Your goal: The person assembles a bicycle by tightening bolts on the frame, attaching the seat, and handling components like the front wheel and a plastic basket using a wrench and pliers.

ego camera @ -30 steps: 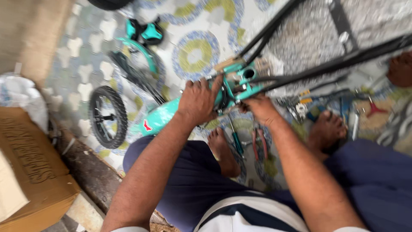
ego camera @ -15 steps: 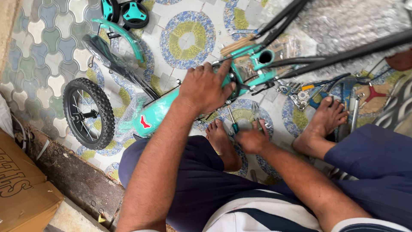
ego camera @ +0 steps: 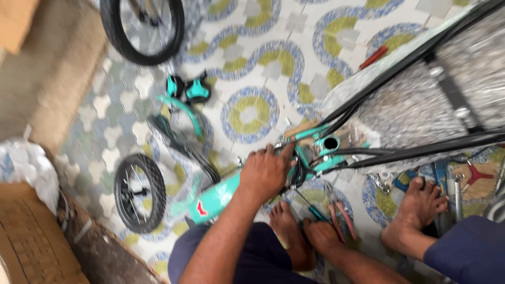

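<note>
My left hand (ego camera: 267, 171) is closed on a teal bicycle frame (ego camera: 221, 195) lying on the patterned floor, just beside its open head tube (ego camera: 330, 143). My right hand (ego camera: 321, 235) is low between my bare feet (ego camera: 288, 231), its fingers at the handle ends of a teal-handled screwdriver (ego camera: 314, 211) and red-handled pliers (ego camera: 336, 210). Blur hides whether it grips either one. Black tubes (ego camera: 421, 152) run from the frame off to the right.
A small spoked wheel (ego camera: 139, 192) lies left of the frame and a larger wheel (ego camera: 144, 26) at the top. Teal parts (ego camera: 189, 89), a cardboard box (ego camera: 31, 242), a white bag (ego camera: 26, 163), bubble-wrapped parts (ego camera: 421, 105) and several wrenches (ego camera: 458, 192) lie around.
My right hand has left the frame and dropped to the tools on the floor between my feet. My left hand has stayed on the teal frame. The view has swung over the floor.
</note>
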